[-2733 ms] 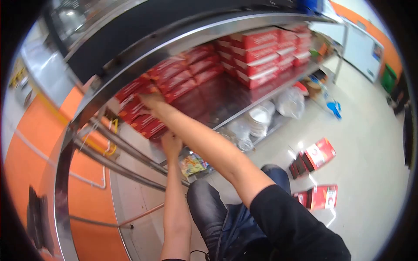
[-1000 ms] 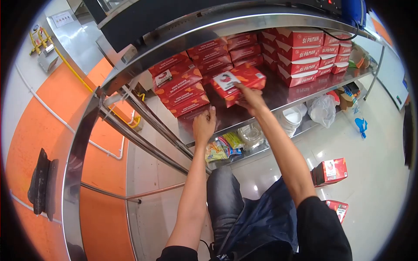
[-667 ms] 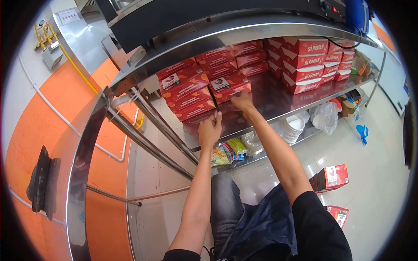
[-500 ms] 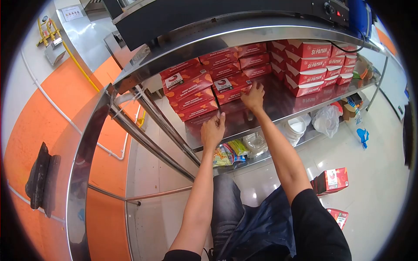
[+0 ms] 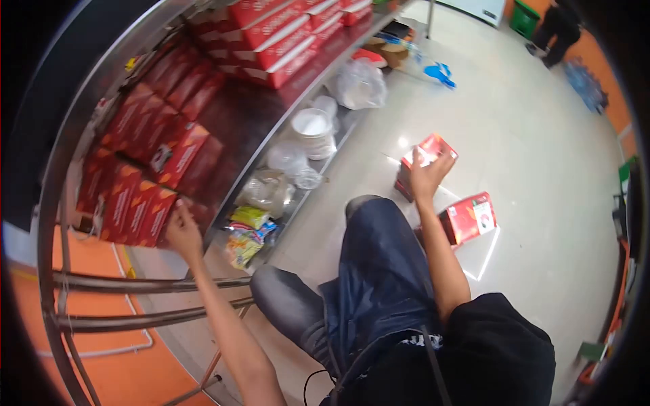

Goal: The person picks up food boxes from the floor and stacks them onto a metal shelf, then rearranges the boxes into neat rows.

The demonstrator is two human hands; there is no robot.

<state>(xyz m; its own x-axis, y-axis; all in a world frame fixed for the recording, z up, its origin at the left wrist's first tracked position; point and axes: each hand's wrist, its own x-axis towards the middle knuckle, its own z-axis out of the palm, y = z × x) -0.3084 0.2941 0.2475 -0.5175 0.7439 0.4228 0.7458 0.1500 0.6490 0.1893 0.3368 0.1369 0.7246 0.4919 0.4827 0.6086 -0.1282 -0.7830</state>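
Note:
Red cardboard boxes point(image 5: 139, 210) stand stacked on the shelf at the left. My left hand point(image 5: 184, 233) is at the near end of the front stack, its fingers stretched out against the box side and not wrapped round it. Over the floor, my right hand point(image 5: 428, 177) reaches to a red box point(image 5: 433, 145). Its thumb and fingers are apart at the box's near top edge; whether they press on it is hard to see. Another red box point(image 5: 472, 220) with a white label sits on the floor, to the right of my right forearm.
More red boxes point(image 5: 271, 40) fill the shelf's far part. The lower shelf holds white tubs point(image 5: 313, 128), a clear plastic bag point(image 5: 360, 84) and colourful packets point(image 5: 250, 233). Metal legs point(image 5: 149, 283) stand at left. Another person point(image 5: 558, 30) is far off, near a green bin point(image 5: 524, 19).
My view has swung right and down toward the floor. My right hand has left the shelf boxes and moved to a floor box. My left hand stays by the stack.

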